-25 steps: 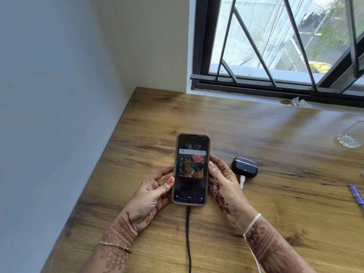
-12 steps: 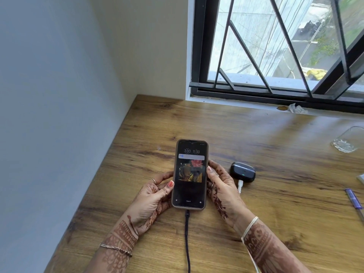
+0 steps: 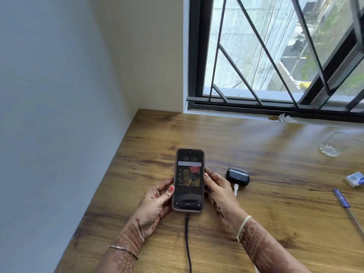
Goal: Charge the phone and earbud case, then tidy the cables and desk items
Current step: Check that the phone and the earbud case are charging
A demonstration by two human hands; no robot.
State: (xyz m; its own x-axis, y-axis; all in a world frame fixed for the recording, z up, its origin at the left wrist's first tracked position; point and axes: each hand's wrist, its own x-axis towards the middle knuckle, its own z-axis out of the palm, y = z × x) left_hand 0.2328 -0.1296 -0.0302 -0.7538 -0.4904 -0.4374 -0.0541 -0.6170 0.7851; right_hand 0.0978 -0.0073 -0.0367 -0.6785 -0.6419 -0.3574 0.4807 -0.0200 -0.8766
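Observation:
A phone (image 3: 188,180) with its screen lit lies flat on the wooden desk (image 3: 256,213). My left hand (image 3: 155,205) grips its left edge, thumb on the screen rim. My right hand (image 3: 218,190) holds its right edge. A black cable (image 3: 187,239) is plugged into the phone's bottom and runs toward me. Right of my right hand sits a dark earbud case (image 3: 237,176), closed, with a white cable plug (image 3: 236,187) in its near side; the rest of that cable is hidden under my right arm.
A drinking glass (image 3: 334,144) stands at the far right. A small white and blue box (image 3: 355,179) and a purple pen (image 3: 342,200) lie near the right edge. A wall borders the desk on the left, a barred window at the back.
The view has tilted upward, so everything sits lower in the frame. Both hands still hold the phone in the same grip; the small box has come into view at the right.

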